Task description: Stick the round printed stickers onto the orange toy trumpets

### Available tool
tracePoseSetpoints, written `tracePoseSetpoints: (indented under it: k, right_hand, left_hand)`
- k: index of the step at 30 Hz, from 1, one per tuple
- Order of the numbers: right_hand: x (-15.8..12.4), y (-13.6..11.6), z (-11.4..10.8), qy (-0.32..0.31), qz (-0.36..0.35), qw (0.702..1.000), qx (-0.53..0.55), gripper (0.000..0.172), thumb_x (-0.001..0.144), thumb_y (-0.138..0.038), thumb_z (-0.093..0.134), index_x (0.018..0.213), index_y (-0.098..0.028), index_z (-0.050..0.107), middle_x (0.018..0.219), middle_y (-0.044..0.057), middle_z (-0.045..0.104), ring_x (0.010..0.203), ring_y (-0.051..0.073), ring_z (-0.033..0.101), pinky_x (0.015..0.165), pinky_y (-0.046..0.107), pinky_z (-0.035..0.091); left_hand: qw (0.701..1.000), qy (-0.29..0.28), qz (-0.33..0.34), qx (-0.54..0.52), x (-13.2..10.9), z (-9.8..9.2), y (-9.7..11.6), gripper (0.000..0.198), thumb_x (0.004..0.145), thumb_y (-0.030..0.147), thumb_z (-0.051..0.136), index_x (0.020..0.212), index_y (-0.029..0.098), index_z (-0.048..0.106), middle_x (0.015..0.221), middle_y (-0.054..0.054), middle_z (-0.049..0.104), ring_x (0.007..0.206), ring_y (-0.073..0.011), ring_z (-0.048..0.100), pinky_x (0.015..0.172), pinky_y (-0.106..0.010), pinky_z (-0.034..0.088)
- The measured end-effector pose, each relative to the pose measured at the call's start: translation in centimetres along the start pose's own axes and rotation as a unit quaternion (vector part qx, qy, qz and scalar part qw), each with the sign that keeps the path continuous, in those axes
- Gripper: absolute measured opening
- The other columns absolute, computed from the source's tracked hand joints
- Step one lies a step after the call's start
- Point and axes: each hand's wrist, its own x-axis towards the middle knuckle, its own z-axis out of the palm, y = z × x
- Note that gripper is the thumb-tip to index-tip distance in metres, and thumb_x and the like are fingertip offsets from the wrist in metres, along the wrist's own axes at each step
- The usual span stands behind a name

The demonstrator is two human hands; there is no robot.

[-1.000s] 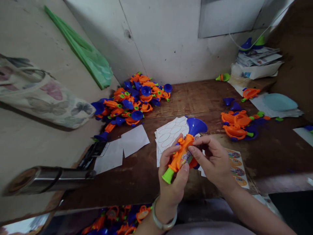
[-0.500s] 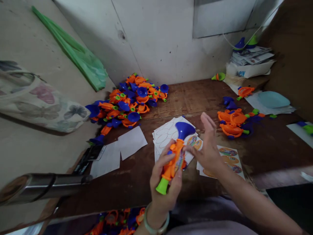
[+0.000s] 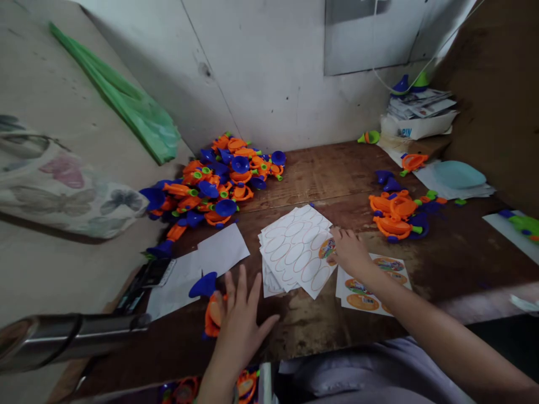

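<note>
My left hand (image 3: 243, 317) has its fingers spread above the table at the front left. It is over or against a toy trumpet (image 3: 213, 317) with an orange body and blue bell, and partly hides it; I cannot tell whether they touch. My right hand (image 3: 350, 253) has curled fingers, with thumb and fingertips at the edge of an oval orange sticker (image 3: 327, 248). That sticker lies at the right side of a stack of white sheets (image 3: 290, 247) printed with oval outlines. Under my right forearm is another sheet of oval stickers (image 3: 362, 303).
A heap of toy trumpets (image 3: 227, 174) lies at the back left, with a smaller group (image 3: 393, 213) at the right. Plain papers (image 3: 223, 249) lie left of centre. A steel flask (image 3: 76, 336) juts in at the lower left. A light blue lid-like piece (image 3: 458, 174) rests on papers.
The toy trumpet has left my grip and moved left to the table, and my left hand has opened. My right hand has come down to the sticker sheet.
</note>
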Motion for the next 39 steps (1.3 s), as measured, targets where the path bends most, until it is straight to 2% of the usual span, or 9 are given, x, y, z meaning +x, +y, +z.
tracePoseSetpoints:
  k: [3,9,13,16,20,27,33,36,39]
  right_hand:
    - [0.5,0.7,0.1,0.019,0.001,0.999,0.038,0.043,0.081,-0.001,0.077,0.119,-0.016,0.063,0.12,0.022,0.077,0.113,0.039,0.074,0.091,0.044,0.055]
    - [-1.0,1.6,-1.3,0.045,-0.115,0.973,0.193,0.044,0.092,-0.01,0.068,0.132,-0.021,0.053,0.087,-0.003,0.072,0.072,0.016,0.072,0.068,0.028,0.057]
    - [-3.5,1.1,-2.0,0.096,-0.212,0.935,0.269,0.037,0.096,-0.018,0.069,0.131,-0.024,0.059,0.089,-0.001,0.074,0.075,0.016,0.073,0.071,0.029,0.062]
    - [-4.9,0.7,-2.1,0.13,-0.266,0.908,0.296,0.024,0.099,-0.019,0.066,0.122,-0.027,0.069,0.094,0.002,0.078,0.081,0.019,0.077,0.073,0.03,0.064]
    - [-6.2,0.0,-2.3,0.188,-0.313,0.88,0.304,0.033,0.102,-0.012,0.06,0.123,-0.031,0.076,0.097,0.002,0.08,0.086,0.017,0.078,0.077,0.028,0.066]
    - [-7.7,-1.4,-3.1,0.297,-0.366,0.842,0.262,0.04,0.108,-0.012,0.057,0.138,-0.032,0.075,0.091,0.003,0.079,0.08,0.016,0.075,0.071,0.026,0.062]
    - [-7.7,-0.9,-2.9,0.298,-0.389,0.83,0.265,0.034,0.111,-0.021,0.059,0.133,-0.037,0.078,0.089,0.0,0.081,0.077,0.017,0.074,0.072,0.031,0.06]
    - [-8.3,-0.8,-2.4,0.312,-0.366,0.835,0.266,0.025,0.107,-0.024,0.067,0.114,-0.039,0.085,0.089,-0.001,0.079,0.073,0.015,0.072,0.069,0.03,0.061]
    - [-9.2,-0.8,-2.3,0.359,-0.327,0.82,0.304,0.03,0.099,-0.019,0.075,0.098,-0.046,0.087,0.093,0.0,0.074,0.082,0.019,0.071,0.077,0.036,0.064]
  left_hand:
    - [0.997,0.042,0.04,-0.056,3.0,0.4,2.9,0.063,0.099,0.027,0.068,0.161,0.018,0.057,0.179,-0.026,0.033,0.17,-0.052,0.011,0.125,-0.084,0.026]
    - [0.965,0.125,0.079,-0.216,10.4,-1.3,7.4,0.055,0.105,0.037,0.059,0.155,0.014,0.057,0.162,-0.027,0.058,0.162,-0.0461,0.042,0.125,-0.073,0.038]
    - [0.942,0.048,-0.018,-0.331,12.9,-3.9,8.9,0.055,0.1,0.049,0.063,0.143,0.014,0.065,0.114,-0.021,0.082,0.107,-0.0379,0.079,0.093,-0.052,0.061]
    - [0.917,-0.01,-0.031,-0.398,12.9,-5.4,9.6,0.04,0.099,0.047,0.06,0.124,0.018,0.071,0.072,-0.003,0.073,0.066,-0.0221,0.069,0.064,-0.03,0.052]
    - [0.885,0.003,-0.018,-0.464,11.6,-7.1,10.1,0.031,0.098,0.043,0.06,0.114,0.018,0.069,0.06,0.007,0.053,0.054,-0.0135,0.048,0.055,-0.023,0.037]
    - [0.833,-0.02,-0.056,-0.55,10.5,-8.9,10.6,0.03,0.09,0.045,0.073,0.106,0.019,0.069,0.056,0.01,0.045,0.049,-0.0105,0.036,0.047,-0.022,0.026]
    - [0.79,-0.055,-0.103,-0.602,10.8,-9.3,11.2,0.039,0.08,0.052,0.08,0.099,0.022,0.063,0.055,0.007,0.057,0.043,-0.0102,0.039,0.042,-0.02,0.029]
    - [0.795,-0.049,-0.119,-0.592,11.1,-9.3,11.0,0.039,0.078,0.051,0.08,0.098,0.022,0.064,0.054,0.007,0.057,0.042,-0.0095,0.037,0.04,-0.019,0.027]
    - [0.819,0.019,-0.135,-0.558,11.7,-9.1,10.2,0.034,0.078,0.047,0.078,0.096,0.022,0.065,0.053,0.008,0.053,0.042,-0.009,0.034,0.041,-0.018,0.024]
